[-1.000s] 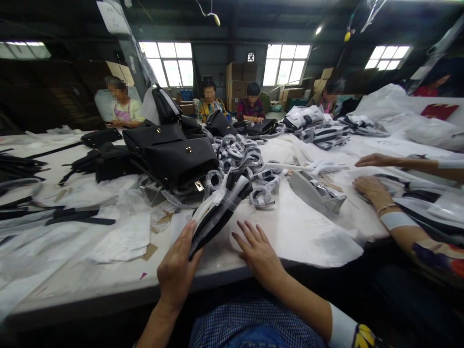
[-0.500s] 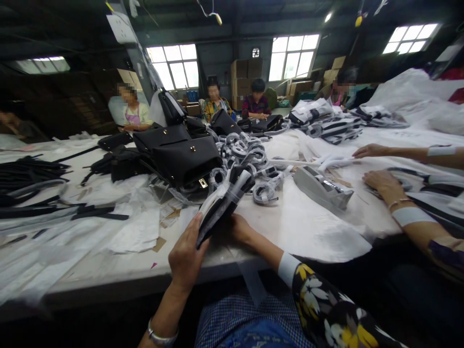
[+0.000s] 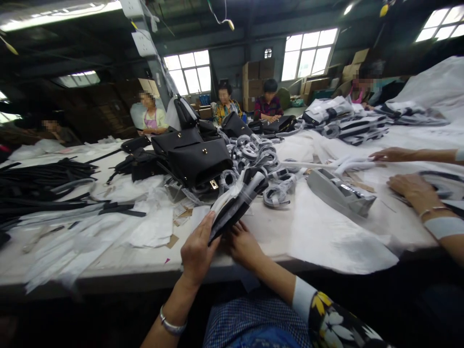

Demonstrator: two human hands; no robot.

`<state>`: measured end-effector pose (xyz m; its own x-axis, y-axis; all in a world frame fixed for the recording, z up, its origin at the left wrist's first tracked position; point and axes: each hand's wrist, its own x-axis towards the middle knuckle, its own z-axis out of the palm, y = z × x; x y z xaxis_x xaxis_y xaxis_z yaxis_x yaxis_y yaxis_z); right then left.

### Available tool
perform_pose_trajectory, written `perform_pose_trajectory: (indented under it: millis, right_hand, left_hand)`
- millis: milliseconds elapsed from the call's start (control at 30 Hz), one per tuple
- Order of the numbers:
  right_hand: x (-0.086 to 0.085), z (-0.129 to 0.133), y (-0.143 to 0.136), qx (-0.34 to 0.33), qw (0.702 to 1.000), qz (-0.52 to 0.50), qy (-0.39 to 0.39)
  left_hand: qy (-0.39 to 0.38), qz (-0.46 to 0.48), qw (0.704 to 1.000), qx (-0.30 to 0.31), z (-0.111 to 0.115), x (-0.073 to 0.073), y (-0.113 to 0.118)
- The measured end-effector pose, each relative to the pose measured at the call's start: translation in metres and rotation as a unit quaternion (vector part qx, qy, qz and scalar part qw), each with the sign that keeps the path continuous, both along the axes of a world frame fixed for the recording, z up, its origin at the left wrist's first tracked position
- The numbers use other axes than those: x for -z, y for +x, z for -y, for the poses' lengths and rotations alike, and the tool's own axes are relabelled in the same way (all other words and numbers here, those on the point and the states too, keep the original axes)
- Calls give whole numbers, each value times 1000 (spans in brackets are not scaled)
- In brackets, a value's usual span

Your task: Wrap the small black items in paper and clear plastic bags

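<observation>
Here, I see the left hand [image 3: 197, 251] curled around the plastic-wrapped bundle [image 3: 237, 205]; the right hand [image 3: 246, 247] bends beneath, grip hidden. Beyond both, coils [image 3: 277, 191] look finished; this bundle, I judge, isn't.

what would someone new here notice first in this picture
Probably the large black bags with gold-coloured clasps, heaped left of centre on the white table. Nearer the camera, a black-and-white bundle slants up from the person's left grip, with the right grip close to its lower side. Beyond the bundle, wrapped coils lie piled beside the bags.
</observation>
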<state>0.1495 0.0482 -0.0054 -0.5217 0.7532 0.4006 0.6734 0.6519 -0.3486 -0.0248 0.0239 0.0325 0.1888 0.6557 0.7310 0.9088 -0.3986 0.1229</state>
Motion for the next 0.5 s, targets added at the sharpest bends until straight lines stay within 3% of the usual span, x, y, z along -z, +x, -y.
perform_pose_trajectory:
  millis: [167, 300, 400, 500]
  right_hand:
    - [14, 29, 15, -33, 999, 11, -1]
    - [10, 28, 14, -48, 999, 18, -11]
    - [8, 23, 11, -71, 997, 10, -2]
    - [17, 24, 16, -68, 997, 36, 4]
  left_hand:
    - [25, -21, 999, 8, 0, -6, -4]
    - [40, -41, 998, 30, 11, -8, 4]
    - [40, -69, 996, 51, 22, -2, 10]
    - [64, -94, 991, 72, 32, 10, 13]
